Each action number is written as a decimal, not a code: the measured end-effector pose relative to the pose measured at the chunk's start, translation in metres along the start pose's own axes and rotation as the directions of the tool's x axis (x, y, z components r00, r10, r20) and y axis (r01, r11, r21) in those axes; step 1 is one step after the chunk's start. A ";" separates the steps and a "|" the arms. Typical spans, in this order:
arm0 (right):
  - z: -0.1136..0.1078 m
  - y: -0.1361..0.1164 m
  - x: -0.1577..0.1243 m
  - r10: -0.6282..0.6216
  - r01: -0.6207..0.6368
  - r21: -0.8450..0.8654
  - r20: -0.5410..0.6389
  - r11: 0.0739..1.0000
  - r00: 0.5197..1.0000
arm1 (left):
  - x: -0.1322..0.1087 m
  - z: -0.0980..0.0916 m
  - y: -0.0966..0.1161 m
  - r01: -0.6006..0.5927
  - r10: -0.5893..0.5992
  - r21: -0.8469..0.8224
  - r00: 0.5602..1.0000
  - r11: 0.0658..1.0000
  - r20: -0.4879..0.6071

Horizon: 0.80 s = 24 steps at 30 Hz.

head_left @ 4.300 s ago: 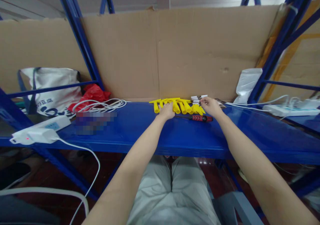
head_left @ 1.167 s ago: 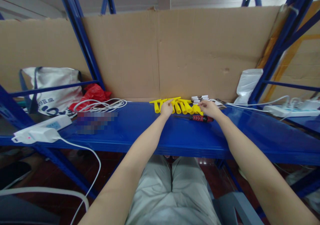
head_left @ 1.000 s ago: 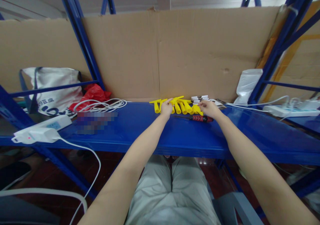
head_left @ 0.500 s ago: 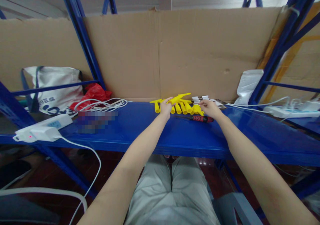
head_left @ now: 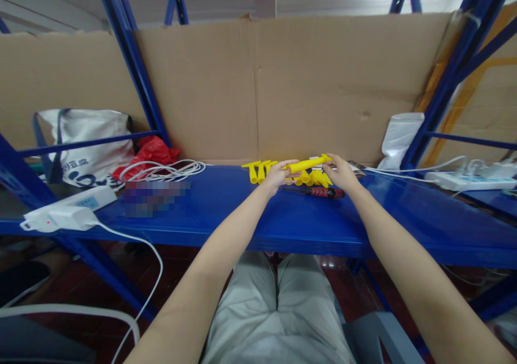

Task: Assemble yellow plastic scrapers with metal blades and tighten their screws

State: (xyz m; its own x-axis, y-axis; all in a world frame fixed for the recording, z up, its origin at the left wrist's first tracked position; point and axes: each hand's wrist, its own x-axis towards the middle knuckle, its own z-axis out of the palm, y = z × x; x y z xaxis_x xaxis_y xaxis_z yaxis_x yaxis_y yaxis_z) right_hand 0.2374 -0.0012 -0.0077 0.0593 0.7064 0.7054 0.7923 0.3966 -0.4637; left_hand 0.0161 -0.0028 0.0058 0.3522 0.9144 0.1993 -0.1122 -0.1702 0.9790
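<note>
A yellow plastic piece with a tube-like handle [head_left: 305, 165] is held slantwise above the shelf between my two hands. My left hand [head_left: 275, 175] grips its near tube end, thumb above and fingers below. At the other end, the fingertips of my right hand [head_left: 339, 173] close on the narrower tip. Similar yellow T-shaped pieces [head_left: 253, 173] stand in a row left of and behind my left hand. Smaller yellow parts [head_left: 321, 179] lie in a heap under the held piece. A screwdriver with a red and black handle [head_left: 325, 192] lies just in front of them.
The blue shelf [head_left: 226, 208] has a cardboard wall [head_left: 323, 84] behind it. On the left are a power strip [head_left: 68, 208], coiled white cable [head_left: 165, 170], a red plastic bag [head_left: 155, 151] and a cloth bag [head_left: 89, 138]. A white pouch [head_left: 402, 138] leans at right.
The yellow piece has swung from pointing up and away to lying more crosswise, moving right. My right hand has risen from the small yellow parts to the piece's tip.
</note>
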 end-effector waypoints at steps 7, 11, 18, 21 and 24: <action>-0.008 -0.009 -0.003 0.085 -0.096 -0.089 -0.122 0.991 0.989 | -0.004 0.002 0.001 0.021 -0.020 -0.010 0.995 1.000 0.099; -0.010 -0.008 -0.003 0.137 -0.155 -0.092 -0.179 0.984 0.974 | -0.006 0.003 0.002 0.048 -0.044 -0.037 0.992 0.998 0.116; -0.013 -0.009 -0.001 0.109 -0.135 -0.081 -0.262 0.988 0.959 | -0.007 0.001 0.008 0.065 -0.034 -0.180 0.985 0.982 0.167; -0.015 -0.014 -0.002 0.133 -0.155 -0.059 -0.270 0.986 0.954 | -0.007 0.000 0.011 0.069 -0.021 -0.229 0.979 0.971 0.204; -0.016 -0.018 -0.003 0.110 -0.126 -0.040 -0.276 0.991 0.955 | -0.007 0.001 0.010 0.070 -0.036 -0.149 0.975 0.986 0.219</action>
State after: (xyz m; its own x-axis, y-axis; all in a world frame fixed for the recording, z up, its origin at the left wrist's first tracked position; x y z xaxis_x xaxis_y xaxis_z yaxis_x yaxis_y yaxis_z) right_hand 0.2326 -0.0199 0.0072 0.3116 0.5565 0.7702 0.8021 0.2805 -0.5272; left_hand 0.0136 -0.0114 0.0145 0.5506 0.8175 0.1687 -0.2247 -0.0495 0.9732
